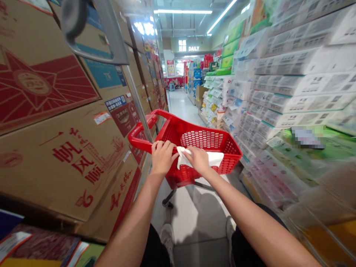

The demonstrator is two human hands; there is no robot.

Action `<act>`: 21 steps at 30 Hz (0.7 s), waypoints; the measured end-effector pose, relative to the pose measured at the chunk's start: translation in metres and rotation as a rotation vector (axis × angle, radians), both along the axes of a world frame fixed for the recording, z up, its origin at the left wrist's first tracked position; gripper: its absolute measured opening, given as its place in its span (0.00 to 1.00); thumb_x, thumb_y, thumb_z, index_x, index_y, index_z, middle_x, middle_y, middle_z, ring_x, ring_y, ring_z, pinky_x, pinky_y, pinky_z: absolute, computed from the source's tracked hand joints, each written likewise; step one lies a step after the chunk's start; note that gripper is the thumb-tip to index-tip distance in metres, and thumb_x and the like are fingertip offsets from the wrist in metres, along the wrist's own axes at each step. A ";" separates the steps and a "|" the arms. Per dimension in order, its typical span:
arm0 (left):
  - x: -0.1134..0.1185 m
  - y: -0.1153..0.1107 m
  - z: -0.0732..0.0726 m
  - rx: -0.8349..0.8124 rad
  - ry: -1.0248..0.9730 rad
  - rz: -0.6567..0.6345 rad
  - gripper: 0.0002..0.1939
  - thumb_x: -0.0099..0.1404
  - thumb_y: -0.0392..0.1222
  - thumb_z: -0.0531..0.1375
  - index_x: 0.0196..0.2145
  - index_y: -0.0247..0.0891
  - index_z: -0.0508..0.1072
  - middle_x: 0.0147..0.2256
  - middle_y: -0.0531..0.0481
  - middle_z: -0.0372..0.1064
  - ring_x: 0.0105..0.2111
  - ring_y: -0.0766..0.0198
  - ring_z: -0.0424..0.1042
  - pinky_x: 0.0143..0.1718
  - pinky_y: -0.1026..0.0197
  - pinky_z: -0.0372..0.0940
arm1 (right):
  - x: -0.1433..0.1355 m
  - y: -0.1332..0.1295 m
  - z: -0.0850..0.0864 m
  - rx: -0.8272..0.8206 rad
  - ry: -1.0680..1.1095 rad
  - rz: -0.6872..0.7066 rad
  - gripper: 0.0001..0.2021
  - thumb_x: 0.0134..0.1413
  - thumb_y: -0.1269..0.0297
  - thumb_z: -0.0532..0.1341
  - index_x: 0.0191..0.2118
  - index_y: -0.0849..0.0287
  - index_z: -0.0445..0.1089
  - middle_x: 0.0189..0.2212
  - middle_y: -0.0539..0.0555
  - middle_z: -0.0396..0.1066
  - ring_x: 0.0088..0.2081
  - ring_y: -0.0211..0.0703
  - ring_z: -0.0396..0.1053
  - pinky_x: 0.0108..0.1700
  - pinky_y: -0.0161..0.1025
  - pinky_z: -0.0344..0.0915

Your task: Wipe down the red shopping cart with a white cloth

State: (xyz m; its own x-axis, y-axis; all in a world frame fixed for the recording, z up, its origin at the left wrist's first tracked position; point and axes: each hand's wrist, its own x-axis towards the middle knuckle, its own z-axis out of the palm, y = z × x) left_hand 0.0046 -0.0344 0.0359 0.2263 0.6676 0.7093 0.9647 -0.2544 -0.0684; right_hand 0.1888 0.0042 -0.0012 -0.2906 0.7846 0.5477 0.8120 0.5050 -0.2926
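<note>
A red plastic shopping cart (194, 138) with a perforated basket stands sideways right in front of me. My left hand (163, 156) grips its near rim close to the handle end, fingers curled over the edge. Just to the right, my right hand (198, 159) is closed on a white cloth (215, 159). One end of the cloth bunches up between the two hands, and the rest drapes along the cart's near rim. The fingertips of my right hand are partly hidden by the cloth.
Cardboard cartons (69, 155) are stacked along the left, beside a grey metal pole (139, 100). White packaged goods (300, 89) pile high on the right, with green packs (292, 159) lower down. A tiled aisle floor (180, 104) runs ahead beyond the cart.
</note>
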 end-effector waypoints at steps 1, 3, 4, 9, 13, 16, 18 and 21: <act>-0.001 0.001 -0.001 0.004 -0.001 -0.001 0.11 0.66 0.51 0.61 0.41 0.43 0.75 0.40 0.45 0.74 0.45 0.49 0.66 0.56 0.44 0.53 | 0.000 0.000 0.001 -0.008 -0.003 0.011 0.20 0.69 0.44 0.51 0.42 0.52 0.73 0.36 0.52 0.79 0.38 0.46 0.74 0.38 0.38 0.56; -0.004 0.002 -0.002 0.011 -0.003 -0.010 0.11 0.66 0.50 0.61 0.41 0.43 0.75 0.40 0.45 0.74 0.44 0.50 0.66 0.56 0.44 0.53 | 0.006 0.001 0.003 -0.031 -0.032 0.025 0.21 0.69 0.43 0.50 0.42 0.52 0.73 0.37 0.53 0.79 0.38 0.46 0.74 0.38 0.38 0.56; -0.006 0.002 -0.003 0.014 -0.002 -0.017 0.11 0.66 0.50 0.61 0.41 0.43 0.75 0.40 0.45 0.74 0.44 0.50 0.66 0.56 0.44 0.53 | 0.012 0.002 0.003 -0.044 -0.053 0.022 0.22 0.69 0.42 0.50 0.42 0.52 0.73 0.37 0.53 0.79 0.38 0.47 0.74 0.38 0.38 0.56; -0.010 0.003 -0.005 0.034 0.013 -0.045 0.15 0.65 0.55 0.61 0.42 0.43 0.75 0.40 0.45 0.75 0.44 0.50 0.66 0.55 0.45 0.54 | 0.053 0.007 0.001 -0.126 -0.186 -0.077 0.26 0.66 0.38 0.49 0.41 0.54 0.74 0.35 0.56 0.79 0.37 0.49 0.74 0.35 0.38 0.55; -0.012 0.004 -0.006 0.056 0.021 -0.065 0.17 0.65 0.56 0.61 0.42 0.42 0.75 0.40 0.46 0.75 0.44 0.51 0.67 0.55 0.45 0.54 | 0.103 0.015 -0.007 -0.141 -0.270 -0.121 0.27 0.65 0.37 0.50 0.41 0.54 0.75 0.35 0.57 0.79 0.38 0.50 0.75 0.34 0.38 0.54; -0.013 0.006 -0.008 0.083 0.009 -0.098 0.17 0.66 0.56 0.60 0.43 0.43 0.76 0.40 0.46 0.76 0.44 0.52 0.67 0.55 0.46 0.53 | 0.142 0.020 -0.015 -0.146 -0.298 -0.143 0.26 0.66 0.37 0.50 0.42 0.53 0.75 0.38 0.55 0.80 0.39 0.49 0.75 0.34 0.37 0.54; -0.013 0.008 -0.010 0.098 -0.003 -0.118 0.17 0.66 0.57 0.60 0.43 0.43 0.77 0.40 0.47 0.77 0.43 0.53 0.67 0.54 0.46 0.53 | 0.161 0.022 -0.020 -0.144 -0.301 -0.143 0.25 0.67 0.39 0.50 0.42 0.53 0.75 0.39 0.55 0.80 0.40 0.48 0.75 0.35 0.37 0.54; -0.013 0.010 -0.013 0.115 -0.015 -0.131 0.17 0.66 0.56 0.60 0.44 0.43 0.78 0.40 0.47 0.77 0.43 0.53 0.66 0.54 0.46 0.53 | 0.169 0.023 -0.026 -0.107 -0.311 -0.172 0.25 0.68 0.41 0.49 0.40 0.55 0.74 0.39 0.56 0.79 0.39 0.47 0.75 0.36 0.37 0.54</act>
